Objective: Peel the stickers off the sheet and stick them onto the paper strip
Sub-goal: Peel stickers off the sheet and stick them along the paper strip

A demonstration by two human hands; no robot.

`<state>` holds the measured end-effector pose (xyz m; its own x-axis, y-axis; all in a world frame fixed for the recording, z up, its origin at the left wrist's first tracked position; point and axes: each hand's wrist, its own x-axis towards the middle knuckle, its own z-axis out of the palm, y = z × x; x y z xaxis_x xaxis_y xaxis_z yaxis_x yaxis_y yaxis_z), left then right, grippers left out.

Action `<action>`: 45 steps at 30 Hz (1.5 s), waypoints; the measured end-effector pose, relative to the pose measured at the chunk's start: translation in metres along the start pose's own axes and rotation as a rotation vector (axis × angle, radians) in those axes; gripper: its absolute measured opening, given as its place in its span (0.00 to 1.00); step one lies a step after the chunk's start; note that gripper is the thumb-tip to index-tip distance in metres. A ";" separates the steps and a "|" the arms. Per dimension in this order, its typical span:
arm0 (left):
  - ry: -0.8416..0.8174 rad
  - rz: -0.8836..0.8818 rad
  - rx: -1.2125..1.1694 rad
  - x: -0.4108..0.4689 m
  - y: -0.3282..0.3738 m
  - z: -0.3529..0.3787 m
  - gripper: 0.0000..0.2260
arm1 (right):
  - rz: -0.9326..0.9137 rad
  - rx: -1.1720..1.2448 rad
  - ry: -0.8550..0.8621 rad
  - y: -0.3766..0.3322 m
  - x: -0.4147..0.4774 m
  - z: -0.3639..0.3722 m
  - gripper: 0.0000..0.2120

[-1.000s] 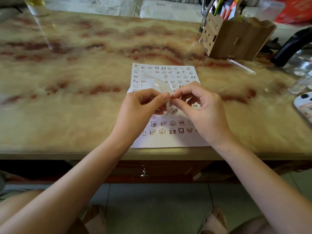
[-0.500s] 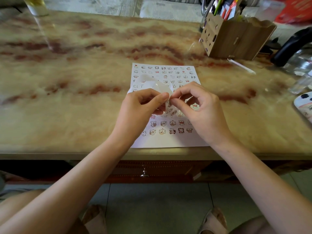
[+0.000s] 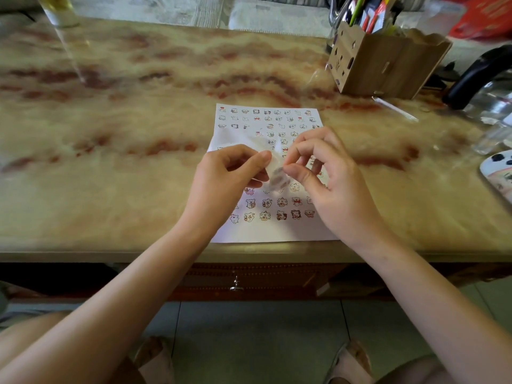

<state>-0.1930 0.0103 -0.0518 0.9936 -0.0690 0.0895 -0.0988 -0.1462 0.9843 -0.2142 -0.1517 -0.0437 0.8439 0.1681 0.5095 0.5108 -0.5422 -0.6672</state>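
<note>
Strip (image 3: pixel 274 176) above sticker sheet (image 3: pixel 277 231) — left grip (image 3: pixel 221 184) and right grip (image 3: pixel 335 187) both pinch it.

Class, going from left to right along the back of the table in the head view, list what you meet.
glass → wooden pen box → black handle

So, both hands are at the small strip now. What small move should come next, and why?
Probably press the sticker flat with the thumb of the right hand. The left hand holds the strip above the sticker sheet, the right hand pinches its edge, and the sticker, a blurred dark patch, seems to lie on it.
</note>
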 end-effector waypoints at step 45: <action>0.034 0.255 0.236 -0.002 -0.021 0.010 0.05 | 0.844 0.027 -0.277 0.038 -0.020 -0.083 0.03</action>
<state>-0.1937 0.0036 -0.0742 0.9360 -0.1007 0.3373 -0.3506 -0.3527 0.8676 -0.2248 -0.2445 -0.0340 0.9484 -0.0839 -0.3059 -0.2992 -0.5566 -0.7750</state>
